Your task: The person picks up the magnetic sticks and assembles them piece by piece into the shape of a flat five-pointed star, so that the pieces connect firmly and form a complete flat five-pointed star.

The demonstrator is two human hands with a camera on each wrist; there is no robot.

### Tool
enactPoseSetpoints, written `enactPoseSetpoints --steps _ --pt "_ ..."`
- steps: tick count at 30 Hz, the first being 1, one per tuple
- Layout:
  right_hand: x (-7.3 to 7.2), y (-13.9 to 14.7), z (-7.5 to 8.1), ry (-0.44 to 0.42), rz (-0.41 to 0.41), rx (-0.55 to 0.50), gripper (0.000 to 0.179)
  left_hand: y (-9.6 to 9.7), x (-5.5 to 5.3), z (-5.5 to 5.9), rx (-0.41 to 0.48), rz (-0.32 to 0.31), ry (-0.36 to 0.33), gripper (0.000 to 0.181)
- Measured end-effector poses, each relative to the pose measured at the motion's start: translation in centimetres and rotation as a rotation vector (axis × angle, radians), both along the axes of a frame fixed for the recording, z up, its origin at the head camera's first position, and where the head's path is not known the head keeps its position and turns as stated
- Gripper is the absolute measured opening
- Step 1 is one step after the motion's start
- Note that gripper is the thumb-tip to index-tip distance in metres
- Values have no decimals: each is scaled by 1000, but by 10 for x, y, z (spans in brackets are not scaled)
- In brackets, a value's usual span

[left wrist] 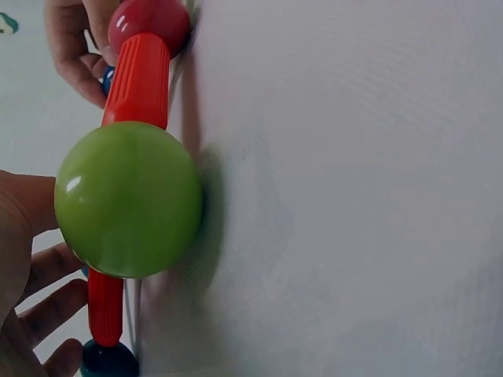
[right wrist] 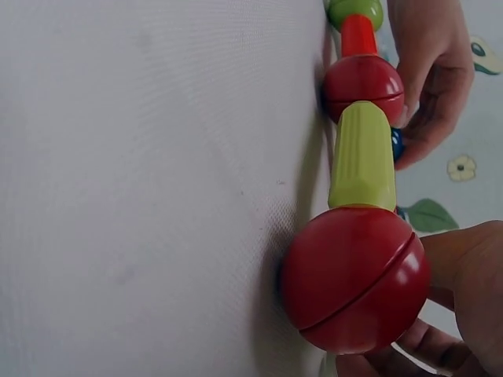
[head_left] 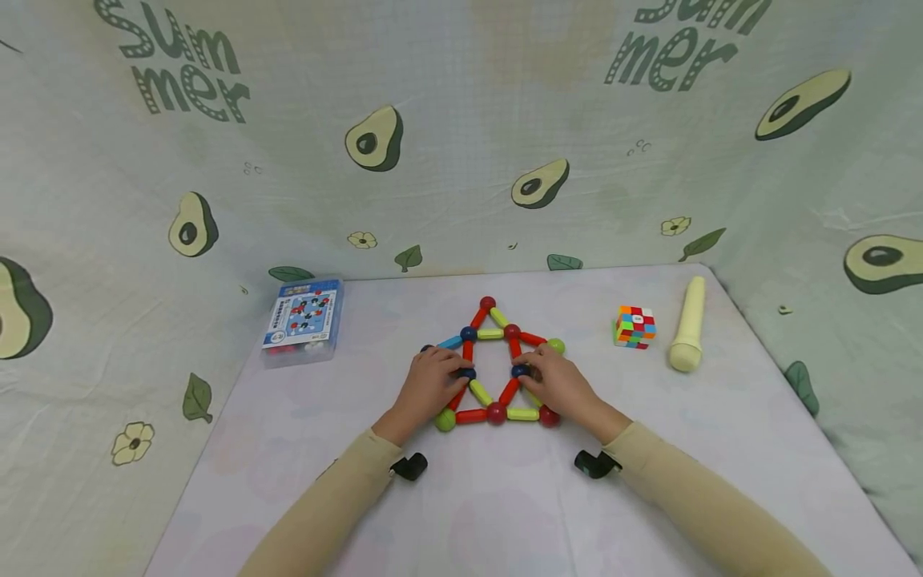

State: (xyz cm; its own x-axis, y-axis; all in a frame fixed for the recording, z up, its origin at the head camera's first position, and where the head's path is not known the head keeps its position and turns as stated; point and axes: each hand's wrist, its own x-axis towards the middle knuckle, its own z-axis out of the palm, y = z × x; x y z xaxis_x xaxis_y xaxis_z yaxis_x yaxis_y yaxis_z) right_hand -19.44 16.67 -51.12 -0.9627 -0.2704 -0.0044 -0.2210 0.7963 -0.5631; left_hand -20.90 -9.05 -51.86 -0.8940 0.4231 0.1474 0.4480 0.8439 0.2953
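Note:
A flat star-shaped frame of magnetic balls and rods lies on the table. My left hand (head_left: 427,383) pinches a dark blue ball (head_left: 469,374) on the frame's left side, and my right hand (head_left: 558,383) pinches the matching blue ball (head_left: 520,371) on the right. Nearest my left wrist is a green ball (left wrist: 130,200), joined to red rods (left wrist: 137,82). A red ball (right wrist: 355,279) at the lower right corner sits close to my right hand, with a yellow-green rod (right wrist: 363,157) attached. At the frame's top is another red ball (head_left: 488,303). My fingers partly hide the side rods.
A clear plastic box (head_left: 301,322) with a blue printed label stands at the back left. Toward the back right are a colourful puzzle cube (head_left: 634,327) and a pale yellow microphone-shaped object (head_left: 688,324). An avocado-print cloth (head_left: 461,232) hangs behind the table.

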Motion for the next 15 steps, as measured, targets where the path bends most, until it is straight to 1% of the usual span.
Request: enactPoseSetpoints --steps 4,8,12,15 --pt "2 0 -1 16 -13 39 35 1 2 -3 10 32 0 30" --pt "3 0 -1 33 -30 70 34 3 5 -6 32 87 -17 33" --pt "2 -1 0 38 -32 93 35 3 8 -8 56 111 -29 36" --pt "2 0 2 39 -33 101 35 3 8 -7 91 116 -57 35"
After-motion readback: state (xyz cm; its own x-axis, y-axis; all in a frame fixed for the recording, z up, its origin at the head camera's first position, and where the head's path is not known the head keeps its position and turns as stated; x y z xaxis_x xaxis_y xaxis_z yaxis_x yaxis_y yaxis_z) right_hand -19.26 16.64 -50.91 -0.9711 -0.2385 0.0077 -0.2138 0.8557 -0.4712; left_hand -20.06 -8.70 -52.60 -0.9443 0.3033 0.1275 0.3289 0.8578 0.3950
